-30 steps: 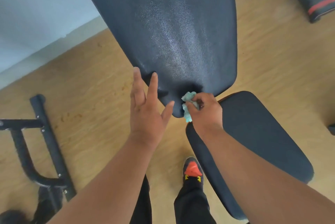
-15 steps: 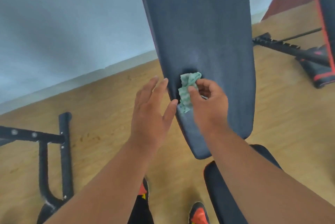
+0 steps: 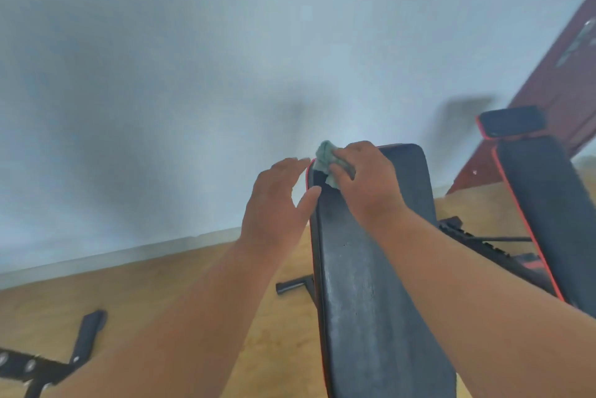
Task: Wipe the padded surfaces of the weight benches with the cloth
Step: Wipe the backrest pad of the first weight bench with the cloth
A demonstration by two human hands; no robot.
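Note:
A long black padded backrest (image 3: 371, 285) with red edge piping rises at an incline in front of me. My right hand (image 3: 367, 181) grips a crumpled green cloth (image 3: 325, 157) and presses it on the pad's top left corner. My left hand (image 3: 277, 201) is open, fingers spread, with its thumb touching the pad's left edge just below the cloth.
A second black bench pad (image 3: 554, 220) with red trim and a headrest (image 3: 511, 122) stands at the right. A black metal frame (image 3: 48, 362) lies on the wooden floor (image 3: 177, 294) at lower left. A pale wall (image 3: 193, 75) is behind, a dark red door (image 3: 561, 88) at far right.
My right hand has slid the cloth from the backrest's lower end up to its top left corner. My left hand followed alongside the pad's edge, and my view tilted upward.

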